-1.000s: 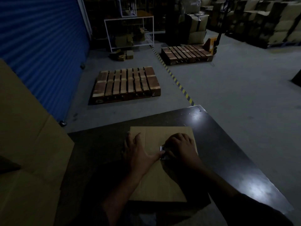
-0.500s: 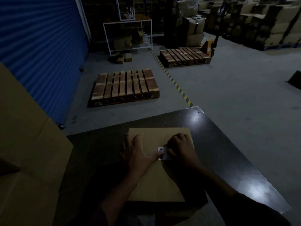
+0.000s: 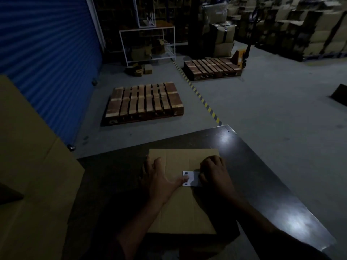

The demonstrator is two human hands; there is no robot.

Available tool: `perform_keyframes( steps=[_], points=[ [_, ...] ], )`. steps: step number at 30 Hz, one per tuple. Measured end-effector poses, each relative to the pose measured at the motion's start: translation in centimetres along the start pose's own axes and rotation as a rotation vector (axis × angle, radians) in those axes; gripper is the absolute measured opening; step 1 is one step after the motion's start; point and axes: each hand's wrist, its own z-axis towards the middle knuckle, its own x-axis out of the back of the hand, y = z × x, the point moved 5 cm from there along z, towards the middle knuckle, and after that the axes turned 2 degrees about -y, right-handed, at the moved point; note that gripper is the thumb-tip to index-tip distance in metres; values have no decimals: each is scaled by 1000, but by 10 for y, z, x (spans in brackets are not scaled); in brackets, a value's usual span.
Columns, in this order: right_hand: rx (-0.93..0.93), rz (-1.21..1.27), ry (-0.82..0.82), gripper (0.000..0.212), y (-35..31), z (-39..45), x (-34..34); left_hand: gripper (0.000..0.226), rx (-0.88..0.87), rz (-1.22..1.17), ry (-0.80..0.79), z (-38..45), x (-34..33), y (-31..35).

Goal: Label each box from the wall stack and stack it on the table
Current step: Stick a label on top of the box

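A flat brown cardboard box [image 3: 183, 192] lies on the dark glossy tabletop [image 3: 262, 184], and on its top sits a small white barcode label [image 3: 191, 178]. The left hand [image 3: 159, 180] lies spread, fingers relaxed, thumb pressing the label's left end. The right hand [image 3: 216, 173] has fingers curled down onto the label's right edge. Black barcode bars show; the print is too small to read. Larger brown cartons [image 3: 28, 175] rise at left.
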Motion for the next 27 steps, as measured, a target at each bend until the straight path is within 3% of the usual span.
perform_keyframes(
  steps=[6,9,12,16,20,23,27],
  points=[
    [-37,28,22,36,6,-9,5,126,3,-17,14,3,-2,-1],
    [-118,84,91,28,8,-24,11,124,-7,-12,32,3,-3,-2],
    [-165,136,103,24,8,-43,10,108,-15,-56,78,6,-4,-7],
    [-160,134,42,34,6,-41,7,89,3,-194,150,5,-7,-16],
    [-94,156,-76,39,0,-14,9,102,108,-361,174,-12,-9,-37],
    [-53,150,-100,35,-3,1,9,112,172,-277,145,-24,1,-53],
    [-7,130,-114,33,-5,-2,8,120,-9,-187,216,-19,18,-36]
  ],
)
